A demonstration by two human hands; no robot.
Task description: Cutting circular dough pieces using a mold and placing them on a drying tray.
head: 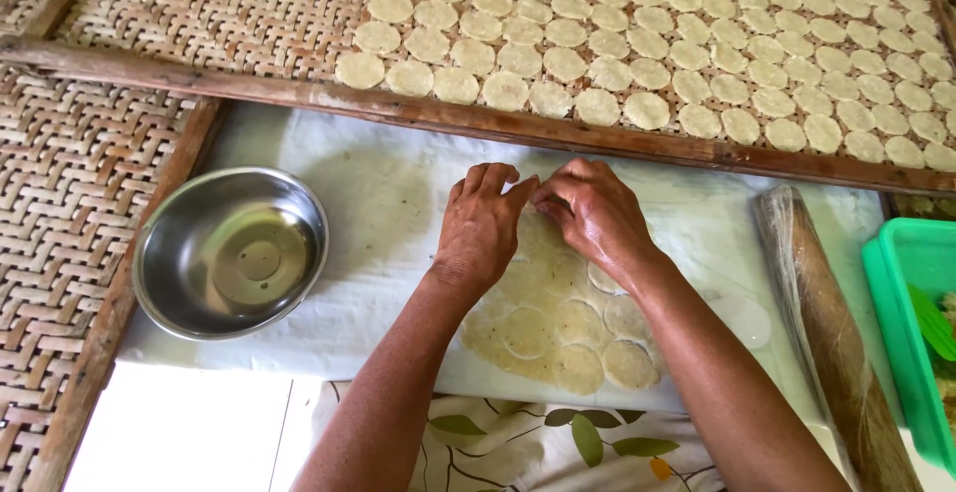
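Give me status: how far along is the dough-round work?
Done: many rounds sit in rows on the woven tray. In hand: left hand and right hand pinch at the far edge of the rolled dough sheet. Left: cut circles remain in the sheet, and the tray's left part is bare.

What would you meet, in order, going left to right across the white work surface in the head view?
Steel bowl → left hand → right hand → wrapped rolling pin → green plastic tub.
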